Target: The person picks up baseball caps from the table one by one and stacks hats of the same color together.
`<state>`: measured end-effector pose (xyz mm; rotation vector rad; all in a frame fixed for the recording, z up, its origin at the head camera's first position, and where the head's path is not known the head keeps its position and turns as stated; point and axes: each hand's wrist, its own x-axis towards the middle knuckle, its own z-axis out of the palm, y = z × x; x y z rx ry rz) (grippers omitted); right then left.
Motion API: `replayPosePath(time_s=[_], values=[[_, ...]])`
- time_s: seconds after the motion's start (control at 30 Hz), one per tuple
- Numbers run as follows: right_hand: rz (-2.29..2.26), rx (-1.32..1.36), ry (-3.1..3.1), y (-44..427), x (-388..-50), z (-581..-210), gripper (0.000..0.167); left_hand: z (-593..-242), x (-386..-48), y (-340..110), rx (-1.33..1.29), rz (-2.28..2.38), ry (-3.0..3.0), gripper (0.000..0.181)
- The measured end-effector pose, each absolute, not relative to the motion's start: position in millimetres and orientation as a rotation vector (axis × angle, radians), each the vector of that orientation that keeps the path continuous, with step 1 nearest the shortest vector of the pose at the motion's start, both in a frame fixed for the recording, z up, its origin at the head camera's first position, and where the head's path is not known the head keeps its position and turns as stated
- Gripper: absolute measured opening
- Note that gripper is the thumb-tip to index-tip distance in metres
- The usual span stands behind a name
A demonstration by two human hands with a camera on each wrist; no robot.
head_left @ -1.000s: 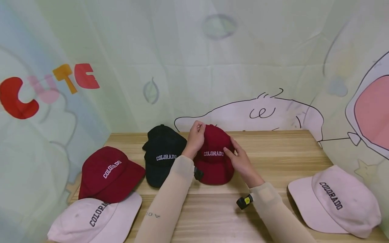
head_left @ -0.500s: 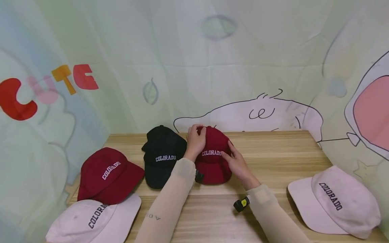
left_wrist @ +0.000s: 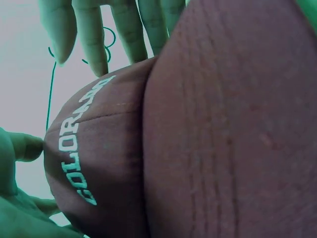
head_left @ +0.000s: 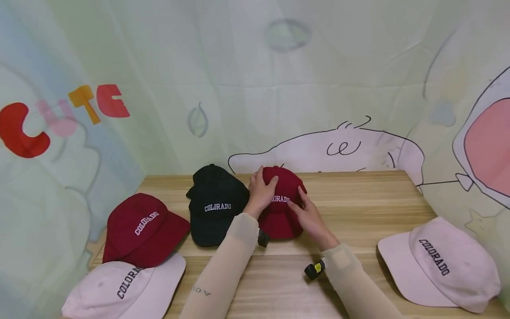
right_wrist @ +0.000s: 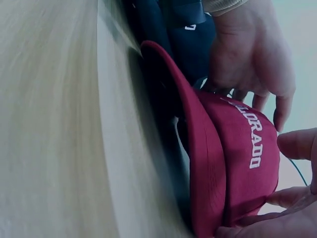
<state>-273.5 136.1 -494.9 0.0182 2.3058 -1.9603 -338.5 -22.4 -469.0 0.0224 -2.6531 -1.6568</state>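
Note:
In the head view, a dark red COLORADO baseball cap [head_left: 284, 179] stands crown up, brim toward me, at the table's back middle. My left hand [head_left: 260, 195] lies against its left side, thumb across the front. From the right, my right hand [head_left: 312, 219] touches the crown with extended fingers and thumb. In the left wrist view, the right hand's fairly straight fingers [left_wrist: 129, 34] reach down to the crown. The right wrist view shows the brim [right_wrist: 208, 173] above its shadow; I cannot tell whether the cap touches the table. A black COLORADO cap [head_left: 217, 195] stands just left of it.
Another dark red cap [head_left: 139, 226] lies at the left, overlapping a pale pink cap [head_left: 103, 283] in front of it. One more pale pink cap [head_left: 450, 266] sits at the right edge of the wooden table [head_left: 358, 199]. A printed curtain [head_left: 247, 88] surrounds the table.
My left hand has shifted from the red cap's top-left edge down onto its front, its thumb now spread over the crown. The right hand and cap have moved slightly left.

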Motion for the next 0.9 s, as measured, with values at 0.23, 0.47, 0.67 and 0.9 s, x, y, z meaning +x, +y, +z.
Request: replayPosePath(time_s=[0.23, 0.47, 0.67, 0.9], values=[[-1.985, -0.003, 2.278, 141, -278, -497, 0.071, -469, -338, -26, 0.048, -1.708, -2.641, 0.075], [-1.969, -0.020, 2.266, 143, -280, -496, 0.070, -469, -338, -28, 0.052, -1.723, -2.625, 0.075], [-1.983, 0.007, 2.263, 151, -281, -493, 0.069, -469, -337, -28, 0.054, -1.704, -2.616, 0.073], [-2.033, 0.037, 2.239, 158, -277, -487, 0.064, -466, -329, -23, 0.010, -1.643, -2.604, 0.071]])
